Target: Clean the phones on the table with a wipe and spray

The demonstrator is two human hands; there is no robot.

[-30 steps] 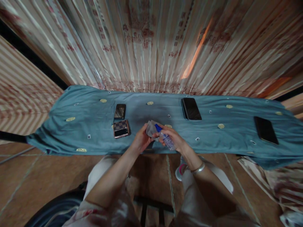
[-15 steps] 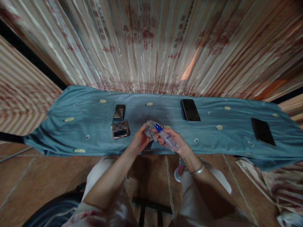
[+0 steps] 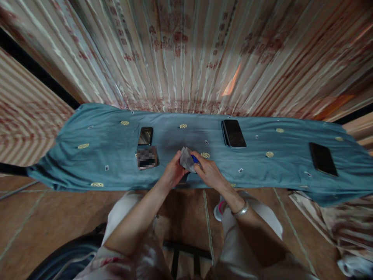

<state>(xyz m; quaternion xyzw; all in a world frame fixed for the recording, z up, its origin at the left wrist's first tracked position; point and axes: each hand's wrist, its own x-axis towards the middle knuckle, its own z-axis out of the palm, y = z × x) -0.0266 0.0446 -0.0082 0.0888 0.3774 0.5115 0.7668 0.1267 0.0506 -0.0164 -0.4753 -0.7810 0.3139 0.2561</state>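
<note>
Both hands together over the surface's near edge, mid-length. Left hand [image 3: 172, 174] pinching grey cloth [image 3: 184, 158]: soft, light, bunches anywhere. Right hand [image 3: 210, 174] wrapped round small spray bottle [image 3: 194, 159], blue top against the cloth; likely light, slick plastic, best gripped round the body. Fill level hidden. Phones [image 3: 233, 133] lying toward the far edge.

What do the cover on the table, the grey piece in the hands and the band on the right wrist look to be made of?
Table cover: woven fabric, matte teal, judging by its soft folds and sewn-looking yellow motifs.
Grey piece: probably a thin soft cloth; it crumples between the left hand and right hand, though paper cannot be excluded.
Wrist band: likely metal, silvery with a bright glint.
</note>
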